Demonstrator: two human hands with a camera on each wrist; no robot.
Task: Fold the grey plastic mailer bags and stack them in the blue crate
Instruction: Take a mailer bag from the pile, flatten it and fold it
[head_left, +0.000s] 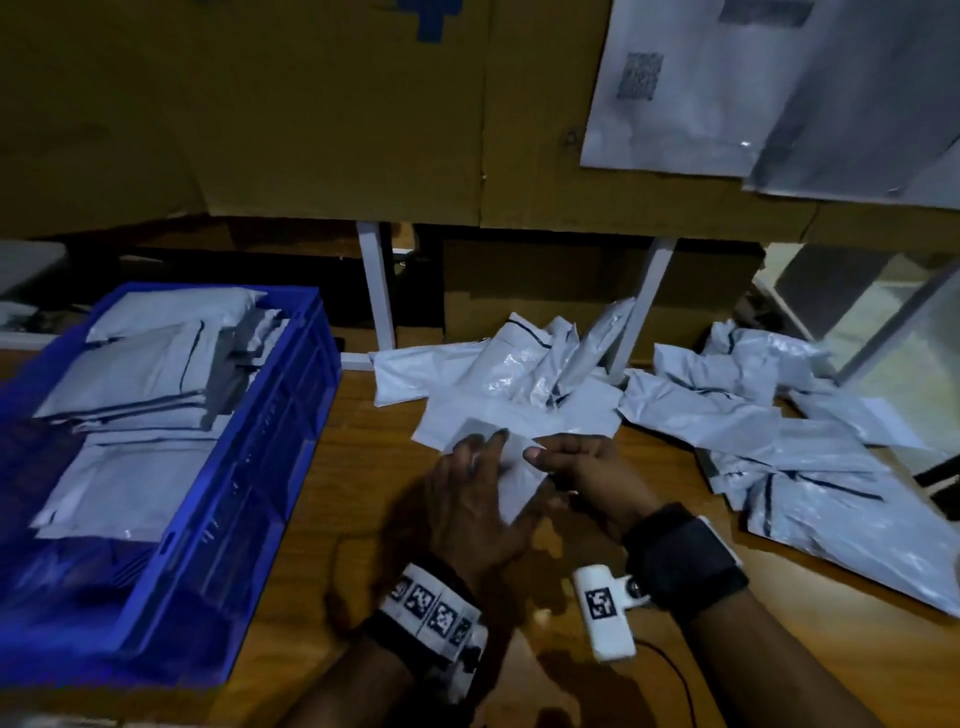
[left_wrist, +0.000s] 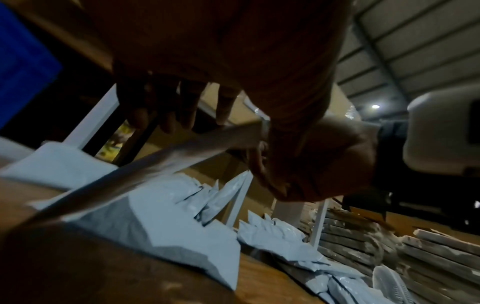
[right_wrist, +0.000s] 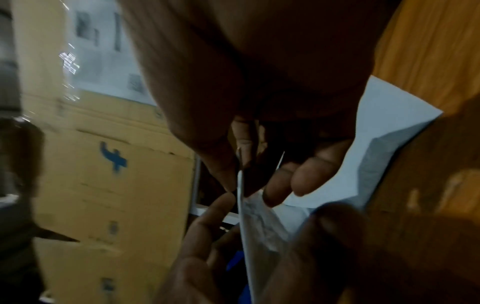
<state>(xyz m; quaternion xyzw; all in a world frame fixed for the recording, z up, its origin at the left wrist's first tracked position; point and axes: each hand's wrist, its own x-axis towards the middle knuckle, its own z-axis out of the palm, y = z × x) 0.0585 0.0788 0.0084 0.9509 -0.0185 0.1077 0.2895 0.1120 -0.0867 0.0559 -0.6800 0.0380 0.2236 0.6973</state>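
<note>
Two hands are working one grey mailer bag (head_left: 511, 467) just above the wooden bench (head_left: 337, 467), near the middle of its front edge. The left hand (head_left: 475, 506) is lying against the bag's left face with fingers spread and nearly straight, thumb on the near side, so the bag is sitting between thumb and fingers. The right hand (head_left: 576, 462) is pinching the bag's upper right edge, thumb pressing against curled fingers (right_wrist: 306, 181); in the right wrist view the sheet is showing edge-on between them. Part of the bag is draping down toward a loose pile of mailers (head_left: 524, 374) that is lying along the bench's back edge at centre. A second, larger heap (head_left: 779, 441) is spreading over the bench's right side, reaching its right edge. At the bench's left edge the blue crate (head_left: 270, 441) is holding folded mailers (head_left: 140, 384) in flat stacks. Behind the bench, cardboard boxes (head_left: 311, 114) are standing, with white printed sheets (head_left: 701, 88) hanging at the upper right.
</note>
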